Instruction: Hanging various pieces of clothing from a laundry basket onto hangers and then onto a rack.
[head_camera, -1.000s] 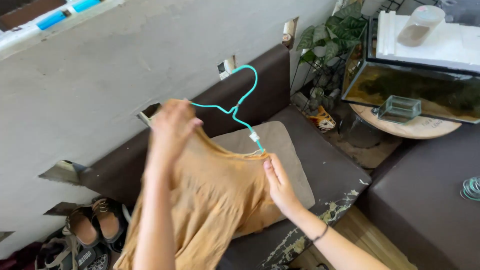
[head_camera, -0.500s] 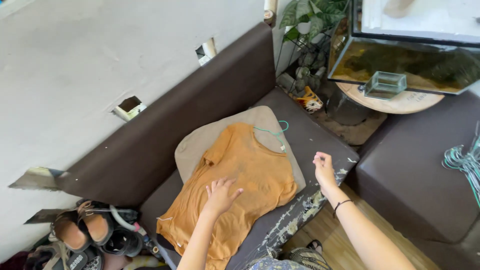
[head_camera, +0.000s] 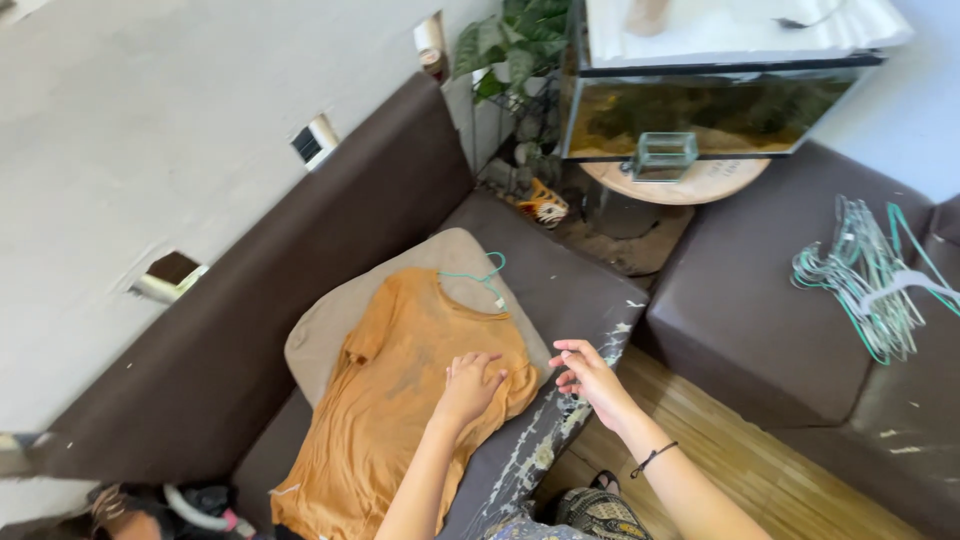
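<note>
the orange shirt now lies flat on the beige cushion of the brown sofa, no longer held up in the air as a second ago. the left hand rests palm-down on the shirt's near shoulder, grip open, pressing rather than holding. the teal hanger is still inside the neckline, its hook showing beyond the left hand. the right hand has let go and hovers just right of the shirt's edge, fingers loosely spread, grip empty. judged: the garment is laid down. spare hangers lie well off to the right.
</note>
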